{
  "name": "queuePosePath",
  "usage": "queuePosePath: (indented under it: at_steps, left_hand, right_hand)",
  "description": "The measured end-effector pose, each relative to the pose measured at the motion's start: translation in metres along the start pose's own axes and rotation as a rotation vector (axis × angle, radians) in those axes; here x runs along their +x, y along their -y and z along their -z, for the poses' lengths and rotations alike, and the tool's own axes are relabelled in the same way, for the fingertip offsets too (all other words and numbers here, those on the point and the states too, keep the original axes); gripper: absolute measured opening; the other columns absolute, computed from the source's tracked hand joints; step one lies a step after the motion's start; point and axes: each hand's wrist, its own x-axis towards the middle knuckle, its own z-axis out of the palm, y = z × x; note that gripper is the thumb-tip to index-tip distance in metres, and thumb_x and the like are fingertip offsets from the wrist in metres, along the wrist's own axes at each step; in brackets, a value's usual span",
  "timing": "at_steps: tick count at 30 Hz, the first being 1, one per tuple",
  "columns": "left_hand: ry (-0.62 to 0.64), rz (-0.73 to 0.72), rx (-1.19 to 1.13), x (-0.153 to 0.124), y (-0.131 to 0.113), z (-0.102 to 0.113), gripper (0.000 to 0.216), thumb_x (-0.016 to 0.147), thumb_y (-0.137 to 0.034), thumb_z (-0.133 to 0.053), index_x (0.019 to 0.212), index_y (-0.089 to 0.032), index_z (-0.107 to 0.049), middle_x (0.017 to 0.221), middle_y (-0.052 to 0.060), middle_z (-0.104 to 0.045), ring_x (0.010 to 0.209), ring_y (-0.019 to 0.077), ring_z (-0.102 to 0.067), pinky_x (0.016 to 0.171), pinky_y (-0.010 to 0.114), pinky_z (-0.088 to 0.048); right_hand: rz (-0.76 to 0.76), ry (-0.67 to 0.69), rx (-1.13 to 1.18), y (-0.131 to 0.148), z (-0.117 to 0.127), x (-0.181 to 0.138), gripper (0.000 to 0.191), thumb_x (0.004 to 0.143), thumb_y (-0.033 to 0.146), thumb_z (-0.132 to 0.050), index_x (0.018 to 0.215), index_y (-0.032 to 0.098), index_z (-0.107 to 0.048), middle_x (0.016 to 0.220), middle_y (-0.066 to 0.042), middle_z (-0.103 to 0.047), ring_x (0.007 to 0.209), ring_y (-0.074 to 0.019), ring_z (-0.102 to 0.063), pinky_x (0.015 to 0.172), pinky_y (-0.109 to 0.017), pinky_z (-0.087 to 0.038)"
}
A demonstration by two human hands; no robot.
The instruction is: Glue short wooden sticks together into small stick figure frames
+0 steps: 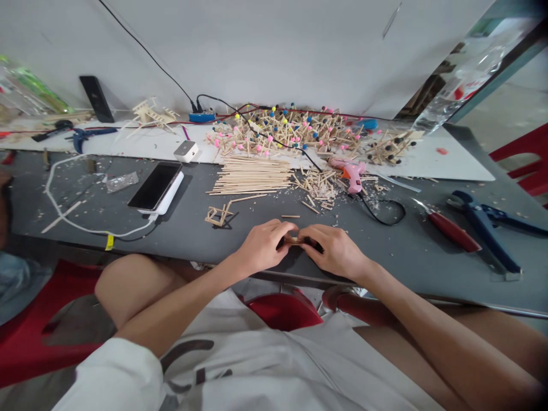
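My left hand (pixel 264 244) and my right hand (pixel 338 248) meet near the table's front edge. Between their fingertips they pinch short wooden sticks (pixel 294 241); the fingers hide most of them, so I cannot tell how they are joined. Just beyond lies one loose short stick (pixel 290 216). To the left, a small frame of glued sticks (pixel 218 215) stands on the grey table. A row of long wooden sticks (pixel 252 176) lies farther back, beside a pile of short cut pieces (pixel 319 185). A pink glue gun (pixel 353 174) rests right of that pile.
A phone (pixel 156 185) on a white power bank sits left with its white cable (pixel 53 171). Many ball-tipped sticks (pixel 278 131) are heaped at the back. Right are a red-handled knife (pixel 454 231), blue cutters (pixel 483 228) and a plastic bottle (pixel 462 85). The glue gun's black cord (pixel 385 220) loops nearby.
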Motion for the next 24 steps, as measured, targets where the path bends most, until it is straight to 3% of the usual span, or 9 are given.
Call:
queuePosePath:
  at_steps: [24]
  left_hand:
    - [0.076,-0.01,0.006,0.0025,-0.0007,0.0077,0.034,0.082,-0.009,-0.059,0.114,-0.021,-0.056,0.098,0.005,-0.068,0.096,0.0199,-0.066,0.084,0.031,-0.053]
  right_hand:
    - [-0.085,0.027,0.084,-0.0033,0.0046,0.0029,0.016,0.084,0.014,-0.058,0.096,0.022,-0.064,0.082,0.0,-0.07,0.067,-0.013,-0.062,0.064,-0.022,-0.043]
